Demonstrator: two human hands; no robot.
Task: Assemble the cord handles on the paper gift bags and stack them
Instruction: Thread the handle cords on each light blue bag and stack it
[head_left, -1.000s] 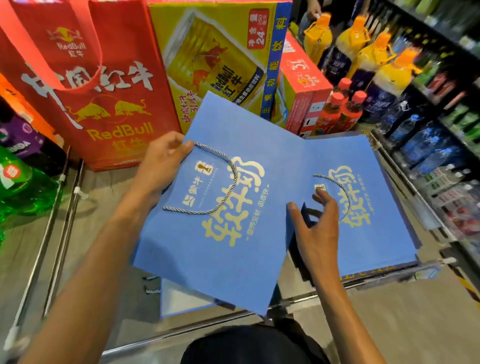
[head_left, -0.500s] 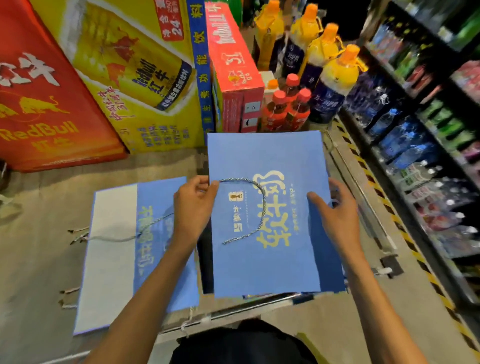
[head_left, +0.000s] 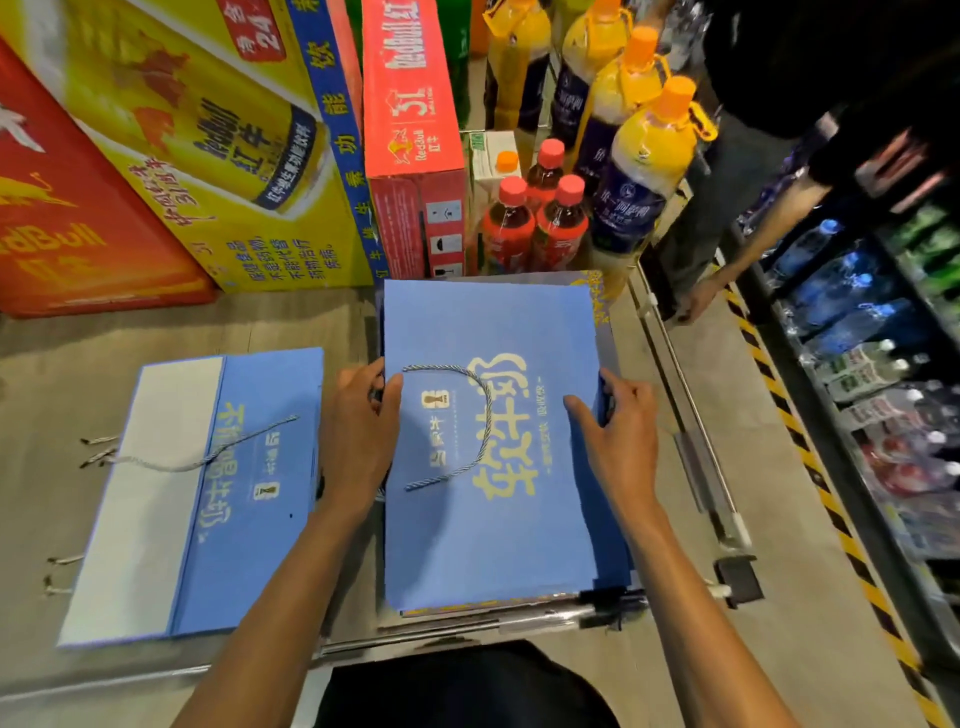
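Head view is looking down on a grey flat surface (head_left: 62, 374) that is carrying everything in front of me. Along its far edge a big yellow cardboard drinks carton (head_left: 208, 130) is standing, with a red glossy paper carrier bag (head_left: 62, 208) standing in the far left corner and a narrow red cardboard box (head_left: 415, 130) standing just right of the carton. Tall yellow juice bottles with orange caps (head_left: 649, 156) are crowding the far right corner, and small red-capped bottles (head_left: 511, 223) are standing in front of them.

A blue paper gift bag with yellow lettering (head_left: 493, 545) is lying flat at the near right of the surface, on top of a pile of more blue bags (head_left: 615, 551) whose edges are showing along its right side. A second blue paper bag with a white side panel (head_left: 249, 545) is lying flat towards the near left corner, apart from the pile.

My left hand (head_left: 358, 431) is gripping the left edge of the blue paper gift bag, thumb on top and fingers tucked under. My right hand (head_left: 618, 431) is gripping the right edge, thumb lying on the printed face, fingers curling round the edge.

A grey twisted cord handle (head_left: 485, 415) is lying in a loop on the bag's face between my hands, both ends near the left edge. Another grey cord (head_left: 208, 460) is trailing across the second blue paper bag.
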